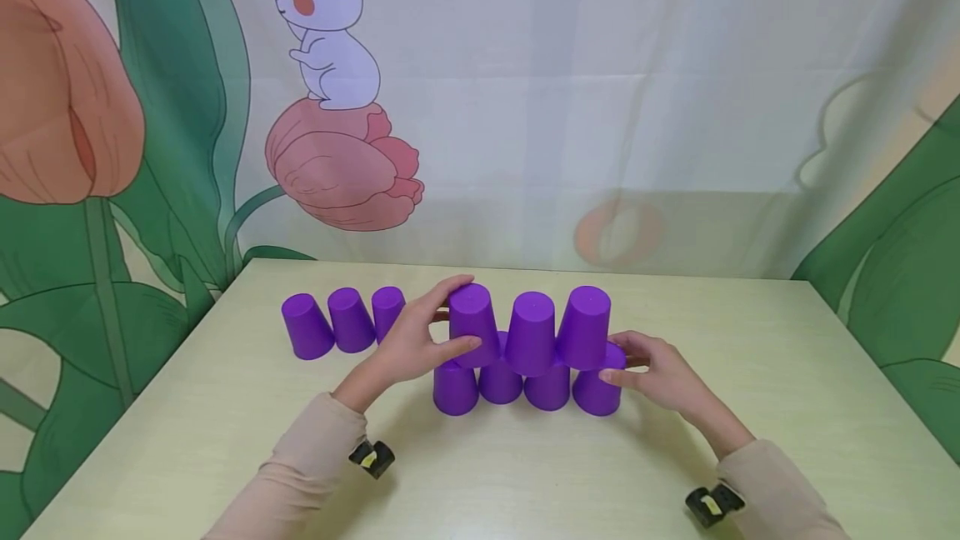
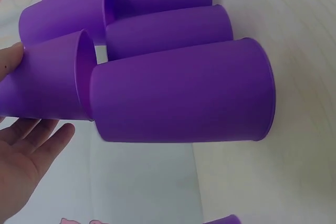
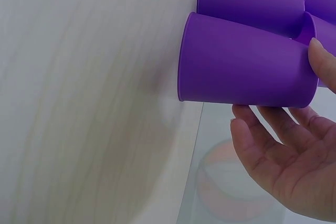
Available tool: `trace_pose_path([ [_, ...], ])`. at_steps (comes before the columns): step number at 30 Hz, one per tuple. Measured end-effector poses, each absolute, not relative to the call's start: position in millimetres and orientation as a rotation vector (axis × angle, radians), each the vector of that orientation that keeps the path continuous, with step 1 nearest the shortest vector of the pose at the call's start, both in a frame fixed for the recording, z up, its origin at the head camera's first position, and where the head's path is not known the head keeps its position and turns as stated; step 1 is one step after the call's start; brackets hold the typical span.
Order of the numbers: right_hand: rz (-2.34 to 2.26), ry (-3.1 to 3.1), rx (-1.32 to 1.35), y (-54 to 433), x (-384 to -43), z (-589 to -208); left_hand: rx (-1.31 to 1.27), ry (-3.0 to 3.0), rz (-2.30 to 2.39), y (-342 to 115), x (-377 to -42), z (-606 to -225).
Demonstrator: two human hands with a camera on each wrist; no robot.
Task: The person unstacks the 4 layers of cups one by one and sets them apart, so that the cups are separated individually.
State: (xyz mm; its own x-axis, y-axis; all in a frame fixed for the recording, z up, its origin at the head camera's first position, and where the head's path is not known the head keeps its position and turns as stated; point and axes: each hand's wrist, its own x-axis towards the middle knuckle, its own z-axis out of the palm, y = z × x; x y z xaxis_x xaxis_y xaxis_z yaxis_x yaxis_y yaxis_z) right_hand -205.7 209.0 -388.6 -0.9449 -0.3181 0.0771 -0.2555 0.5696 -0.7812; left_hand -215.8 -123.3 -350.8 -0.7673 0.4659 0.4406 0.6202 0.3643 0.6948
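Upside-down purple cups stand in two tiers at the middle of the table, several below and three above. My left hand [image 1: 412, 340] grips the upper left cup [image 1: 472, 315], thumb in front and fingers behind. In the left wrist view, that cup's rim meets the base of the lower left cup [image 2: 184, 93]. My right hand [image 1: 660, 373] holds the lower right cup [image 1: 596, 394] near its top, its thumb on the near side. The upper middle cup [image 1: 530, 332] and upper right cup [image 1: 585, 327] rest on the lower row, untouched by either hand.
Three more upside-down purple cups, among them the leftmost cup [image 1: 307, 327], stand in a row at the back left; my left hand partly covers one. Behind the pale wooden table [image 1: 525, 482] hangs a printed curtain [image 1: 487, 107] with a rabbit and flowers.
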Motion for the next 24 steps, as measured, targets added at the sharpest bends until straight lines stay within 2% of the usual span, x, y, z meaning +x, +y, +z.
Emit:
trace_pose_path([
  [24, -1.332, 2.721, -0.497, 209, -206, -389, -0.728, -2.463, -1.342, -171, -203, -338],
])
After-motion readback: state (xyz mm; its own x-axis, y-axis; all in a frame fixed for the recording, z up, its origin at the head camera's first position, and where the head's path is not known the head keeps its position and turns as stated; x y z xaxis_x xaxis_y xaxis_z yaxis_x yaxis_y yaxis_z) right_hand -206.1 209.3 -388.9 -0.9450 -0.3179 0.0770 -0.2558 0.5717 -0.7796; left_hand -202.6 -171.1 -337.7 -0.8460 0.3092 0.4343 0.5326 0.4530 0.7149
